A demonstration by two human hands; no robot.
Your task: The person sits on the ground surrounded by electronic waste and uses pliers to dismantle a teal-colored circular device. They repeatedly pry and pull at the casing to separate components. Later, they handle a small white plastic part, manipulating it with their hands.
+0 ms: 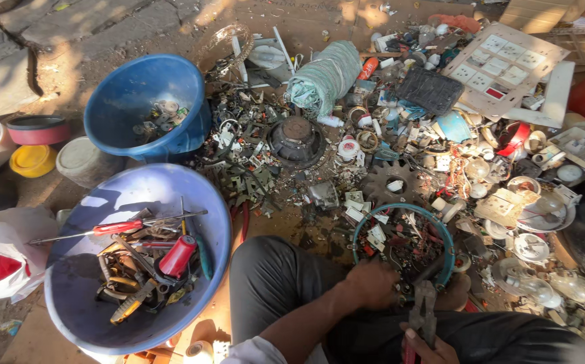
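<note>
The pliers (422,313) stand upright at the bottom edge of the view, their dark metal jaws pointing up, and the right hand (428,349) is wrapped around the red handles. Just left of them the left hand (371,283) is curled down over small scrap at the near rim of a round teal-rimmed tray (449,237); what its fingertips pinch is probably a bit of wire, but it is too small to tell. The tray holds white plastic bits and red and dark wires, mixed together and not yet sorted. Beyond it the ground (292,222) is thick with broken switches, a toothed gear (393,183) and a speaker cone (297,139). A smooth blue basin (76,283) on the left holds a red-handled screwdriver (118,228) and other worn tools, and a blue bucket (107,111) holds a few sorted pieces.
</note>
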